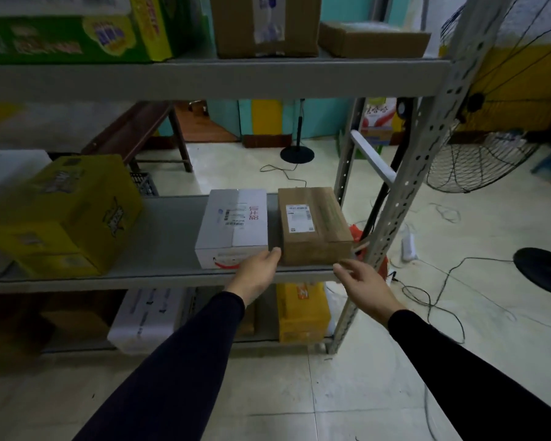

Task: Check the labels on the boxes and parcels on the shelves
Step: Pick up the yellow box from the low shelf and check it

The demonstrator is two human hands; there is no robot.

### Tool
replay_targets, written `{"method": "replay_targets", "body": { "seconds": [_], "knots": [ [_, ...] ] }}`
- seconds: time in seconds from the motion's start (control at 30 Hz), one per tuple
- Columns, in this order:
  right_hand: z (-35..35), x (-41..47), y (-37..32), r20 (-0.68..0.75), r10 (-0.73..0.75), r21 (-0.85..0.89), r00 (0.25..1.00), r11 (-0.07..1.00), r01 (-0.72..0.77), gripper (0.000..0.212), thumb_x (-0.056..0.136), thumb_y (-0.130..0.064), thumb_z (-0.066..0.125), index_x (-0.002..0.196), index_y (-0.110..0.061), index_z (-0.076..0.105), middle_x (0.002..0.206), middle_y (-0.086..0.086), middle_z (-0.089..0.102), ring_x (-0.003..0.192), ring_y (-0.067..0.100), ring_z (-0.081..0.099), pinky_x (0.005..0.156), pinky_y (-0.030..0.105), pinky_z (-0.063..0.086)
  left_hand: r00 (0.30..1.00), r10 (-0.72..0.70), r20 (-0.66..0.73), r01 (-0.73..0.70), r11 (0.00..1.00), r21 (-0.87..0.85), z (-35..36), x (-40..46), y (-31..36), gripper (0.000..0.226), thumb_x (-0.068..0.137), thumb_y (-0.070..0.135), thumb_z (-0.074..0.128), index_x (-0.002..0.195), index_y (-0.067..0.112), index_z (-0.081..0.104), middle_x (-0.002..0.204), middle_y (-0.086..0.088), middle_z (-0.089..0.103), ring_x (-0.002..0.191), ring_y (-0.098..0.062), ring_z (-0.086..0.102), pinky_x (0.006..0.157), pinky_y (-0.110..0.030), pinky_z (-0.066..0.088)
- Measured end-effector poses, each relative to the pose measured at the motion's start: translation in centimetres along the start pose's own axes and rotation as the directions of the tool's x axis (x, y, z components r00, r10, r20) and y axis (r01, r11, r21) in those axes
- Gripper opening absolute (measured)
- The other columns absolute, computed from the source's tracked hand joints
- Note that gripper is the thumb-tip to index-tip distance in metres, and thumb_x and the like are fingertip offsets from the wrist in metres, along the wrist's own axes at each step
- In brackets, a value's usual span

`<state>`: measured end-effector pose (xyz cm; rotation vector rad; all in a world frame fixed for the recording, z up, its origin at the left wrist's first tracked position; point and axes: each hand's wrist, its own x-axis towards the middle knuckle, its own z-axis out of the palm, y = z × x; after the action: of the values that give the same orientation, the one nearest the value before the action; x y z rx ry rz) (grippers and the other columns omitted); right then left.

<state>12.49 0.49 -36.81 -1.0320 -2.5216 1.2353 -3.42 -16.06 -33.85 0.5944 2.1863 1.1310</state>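
Your two hands reach toward the middle shelf [159, 275] of a grey metal rack. Your left hand [257, 272] lies at the front edge, in front of the gap between a white box [233, 227] and a brown box [312, 227]; its fingertips touch the lower front corners there, and the fingers look fairly straight, gripping nothing. Your right hand [361, 283] hovers just in front of the brown box's right front corner with fingers spread and relaxed, holding nothing.

The two boxes stand side by side, just apart, both closed and taped, so you cannot tell what is inside. Each has a printed label on its top: the white box's label [234, 214] carries barcodes with red characters beside it, and the brown box's label [301, 218] is a white sheet, too small to read.

Further left on the same shelf sits a closed yellow carton [64, 214], tilted, with a white container [4, 192] behind it. The top shelf [204, 78] holds a green and yellow carton [74, 27] and two brown cartons [264, 23]. The bottom shelf holds a white box [147, 316] and a yellow box [303, 313]. Fans [481, 160] and cables lie on the tiled floor [299, 393].
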Motion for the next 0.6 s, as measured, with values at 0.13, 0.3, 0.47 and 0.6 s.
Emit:
{"method": "replay_targets", "body": {
  "seconds": [0.13, 0.3, 0.47, 0.6],
  "knots": [
    [3.5, -0.3, 2.6, 0.084, 0.034, -0.023, 0.996, 0.999, -0.032, 0.055, 0.1, -0.055, 0.046, 0.138, -0.016, 0.058, 0.144, 0.003, 0.056, 0.13, 0.019, 0.053, 0.108, 0.038, 0.042, 0.995, -0.084, 0.051, 0.084, 0.996, -0.011, 1.6, 0.5, -4.7, 0.048, 0.105, 0.043, 0.036, 0.142, 0.015, 0.05, 0.142, -0.006, 0.053, 0.131, -0.021, 0.047, 0.112, -0.038, 0.034],
    [9.0, 2.7, 11.4, 0.138, 0.098, -0.03, 0.986, 0.995, -0.095, 0.058, 0.1, -0.056, 0.046, 0.143, -0.018, 0.053, 0.148, 0.003, 0.053, 0.134, 0.02, 0.05, 0.109, 0.035, 0.039, 0.974, -0.212, 0.078, 0.21, 0.977, 0.029, 7.1, 4.9, -13.1, 0.052, 0.106, 0.045, 0.034, 0.148, 0.015, 0.042, 0.152, -0.004, 0.043, 0.139, -0.023, 0.04, 0.105, -0.03, 0.031],
    [15.9, 7.2, 23.4, 0.148, 0.148, -0.004, 0.978, 0.989, -0.149, 0.059, 0.1, -0.057, 0.046, 0.145, -0.021, 0.049, 0.149, 0.005, 0.051, 0.133, 0.023, 0.051, 0.1, 0.033, 0.042, 0.969, -0.24, 0.06, 0.24, 0.971, -0.006, 14.7, 11.2, -24.1, 0.05, 0.105, 0.048, 0.035, 0.141, 0.017, 0.048, 0.143, -0.003, 0.051, 0.121, -0.02, 0.05, 0.11, -0.037, 0.037],
    [21.1, 11.8, 31.5, 0.105, 0.154, 0.008, 0.982, 0.988, -0.156, 0.066, 0.097, -0.064, 0.044, 0.15, -0.025, 0.042, 0.154, 0.006, 0.044, 0.137, 0.025, 0.046, 0.11, 0.043, 0.04, 0.97, -0.244, 0.001, 0.244, 0.97, -0.016, 20.1, 16.3, -31.6, 0.053, 0.106, 0.047, 0.033, 0.143, 0.012, 0.044, 0.146, -0.008, 0.047, 0.131, -0.026, 0.045, 0.101, -0.033, 0.035]
  ]
}}
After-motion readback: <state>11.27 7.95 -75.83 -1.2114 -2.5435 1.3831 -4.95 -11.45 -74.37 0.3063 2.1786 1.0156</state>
